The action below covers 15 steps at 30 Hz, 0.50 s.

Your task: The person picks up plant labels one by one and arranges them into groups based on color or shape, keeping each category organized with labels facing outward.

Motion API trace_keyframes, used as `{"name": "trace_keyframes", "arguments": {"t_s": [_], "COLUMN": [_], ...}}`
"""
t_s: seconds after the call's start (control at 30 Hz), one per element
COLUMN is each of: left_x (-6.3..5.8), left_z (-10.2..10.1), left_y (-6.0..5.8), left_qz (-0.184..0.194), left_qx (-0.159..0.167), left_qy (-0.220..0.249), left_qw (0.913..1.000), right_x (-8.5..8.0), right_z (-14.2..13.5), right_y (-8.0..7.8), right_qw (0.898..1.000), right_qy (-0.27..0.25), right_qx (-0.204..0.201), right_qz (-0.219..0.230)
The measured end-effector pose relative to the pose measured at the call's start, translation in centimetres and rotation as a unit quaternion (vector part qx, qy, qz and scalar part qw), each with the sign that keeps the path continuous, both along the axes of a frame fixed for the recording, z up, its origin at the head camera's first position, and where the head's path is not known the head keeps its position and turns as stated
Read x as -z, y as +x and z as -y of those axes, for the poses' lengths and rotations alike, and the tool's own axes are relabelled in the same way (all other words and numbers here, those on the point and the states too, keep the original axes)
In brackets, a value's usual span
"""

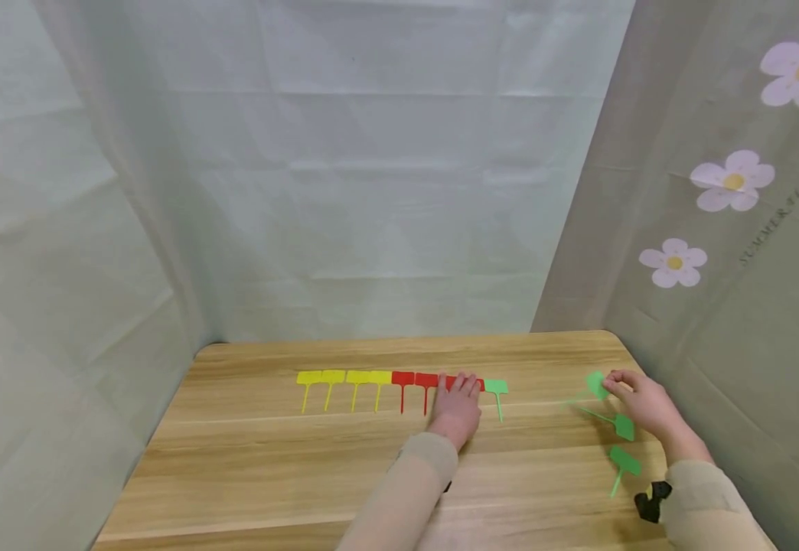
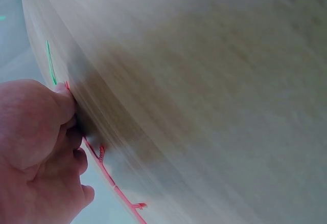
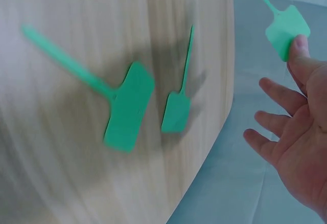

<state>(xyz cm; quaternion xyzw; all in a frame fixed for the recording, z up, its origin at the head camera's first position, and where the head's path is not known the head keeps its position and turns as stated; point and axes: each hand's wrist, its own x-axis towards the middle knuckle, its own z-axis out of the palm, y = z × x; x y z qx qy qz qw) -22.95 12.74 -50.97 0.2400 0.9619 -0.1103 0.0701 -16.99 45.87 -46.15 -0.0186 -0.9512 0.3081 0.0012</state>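
Note:
A row of T-shaped plastic plant labels lies along the far part of the table: several yellow labels at left, then red labels, then one green label at the right end. My left hand rests with its fingers spread over the right-hand red labels, partly hiding them. Off to the right, my right hand pinches another green label between thumb and forefinger, lifted with its stem pointing left. Two loose green labels lie on the table under and in front of that hand.
The wood-grain table has rounded far corners. Pale cloth hangs behind and on both sides, with printed flowers at right. A black wrist device sits by the right sleeve.

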Motion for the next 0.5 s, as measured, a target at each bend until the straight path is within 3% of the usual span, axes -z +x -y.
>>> {"name": "trace_keyframes", "arguments": {"t_s": [0.33, 0.5], "left_x": [-0.7, -0.5], "left_z": [0.1, 0.0], "left_y": [0.5, 0.4], "left_qz": [0.000, 0.003], "left_qx": [-0.005, -0.007], "left_qy": [0.006, 0.008], "left_qw": [1.0000, 0.9999], "right_x": [-0.7, -0.5], "right_z": [2.8, 4.2], "right_y": [-2.8, -4.6], "right_qw": [0.997, 0.995], "right_qy": [-0.029, -0.007], "right_qx": [-0.066, -0.093], "right_qz": [0.033, 0.028]}}
